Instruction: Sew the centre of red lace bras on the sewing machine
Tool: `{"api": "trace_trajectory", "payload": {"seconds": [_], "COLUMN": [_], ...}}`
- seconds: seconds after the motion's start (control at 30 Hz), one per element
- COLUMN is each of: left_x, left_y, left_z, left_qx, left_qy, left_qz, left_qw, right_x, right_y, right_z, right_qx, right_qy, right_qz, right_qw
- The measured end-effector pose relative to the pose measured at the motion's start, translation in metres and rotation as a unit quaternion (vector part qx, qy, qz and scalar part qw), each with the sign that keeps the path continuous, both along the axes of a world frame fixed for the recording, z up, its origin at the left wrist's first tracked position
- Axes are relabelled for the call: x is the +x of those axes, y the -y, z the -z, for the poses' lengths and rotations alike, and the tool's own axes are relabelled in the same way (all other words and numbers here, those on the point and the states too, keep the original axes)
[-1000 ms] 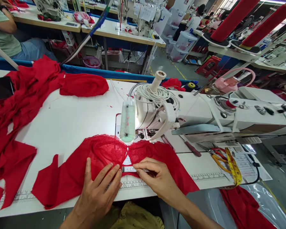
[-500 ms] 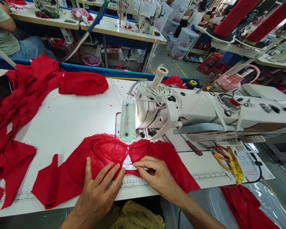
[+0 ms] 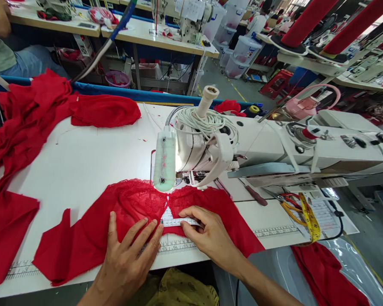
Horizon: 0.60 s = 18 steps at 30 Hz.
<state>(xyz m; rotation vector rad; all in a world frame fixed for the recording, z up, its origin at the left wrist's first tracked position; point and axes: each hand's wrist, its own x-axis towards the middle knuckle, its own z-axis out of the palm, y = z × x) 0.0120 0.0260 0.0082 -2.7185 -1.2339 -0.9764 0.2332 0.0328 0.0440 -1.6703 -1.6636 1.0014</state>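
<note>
A red lace garment piece [image 3: 134,212] lies spread on the white sewing table [image 3: 92,161] in front of the sewing machine [image 3: 210,148]. My left hand [image 3: 127,255] rests flat on its left half, fingers stretched out. My right hand [image 3: 207,236] presses a small white ruler [image 3: 180,222] across the gap at the centre of the garment, fingers curled on it. A printed scale [image 3: 175,246] runs along the table's front edge under both hands.
A heap of red fabric [image 3: 22,127] covers the table's left side. Red-handled scissors [image 3: 289,202] and a yellow tape measure [image 3: 309,216] lie to the right of the machine. Another person [image 3: 6,55] sits at the far left. More red cloth [image 3: 325,272] hangs at the lower right.
My hands stay on the garment and ruler, and the ruler now shows more fully across the centre gap. The camera has shifted slightly, so everything sits a little further left.
</note>
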Motion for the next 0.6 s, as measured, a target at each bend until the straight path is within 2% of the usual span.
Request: {"api": "trace_trajectory", "payload": {"seconds": [0.6], "left_x": [0.0025], "left_y": [-0.0025], "left_z": [0.0004], "left_qx": [0.000], "left_qy": [0.026], "left_qz": [-0.002], "left_qw": [1.000], "right_x": [-0.0024], "right_y": [0.0035], "right_z": [0.0065], "right_qx": [0.030], "right_qy": [0.063], "right_qz": [-0.027], "right_qw": [0.997]}}
